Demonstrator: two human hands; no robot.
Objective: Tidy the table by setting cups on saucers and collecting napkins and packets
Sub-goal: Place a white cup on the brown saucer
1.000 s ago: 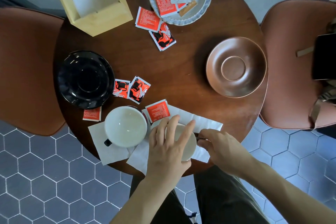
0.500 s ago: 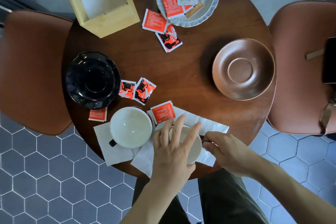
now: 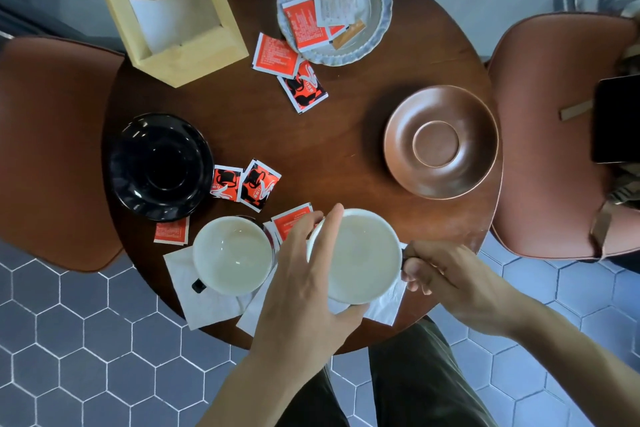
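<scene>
A white cup (image 3: 363,253) hangs above the near table edge and looks large in view. My right hand (image 3: 446,277) grips its dark handle, and my left hand (image 3: 304,281) cups its left side. A second white cup (image 3: 232,255) stands on a white napkin (image 3: 194,298) to the left. Another napkin (image 3: 384,308) lies under the raised cup. A black saucer (image 3: 161,166) sits at the left, a brown saucer (image 3: 441,142) at the right. Several red packets (image 3: 258,184) lie scattered about.
A wooden napkin box (image 3: 173,10) stands at the far left of the round table (image 3: 339,156). A pale fluted dish (image 3: 375,28) holding packets sits at the far edge. Brown chairs (image 3: 52,149) flank the table; a dark phone (image 3: 616,118) lies on the right one.
The right-hand cup has risen off its napkin toward the camera, held by both hands. The view has shifted slightly; everything else on the table stays put.
</scene>
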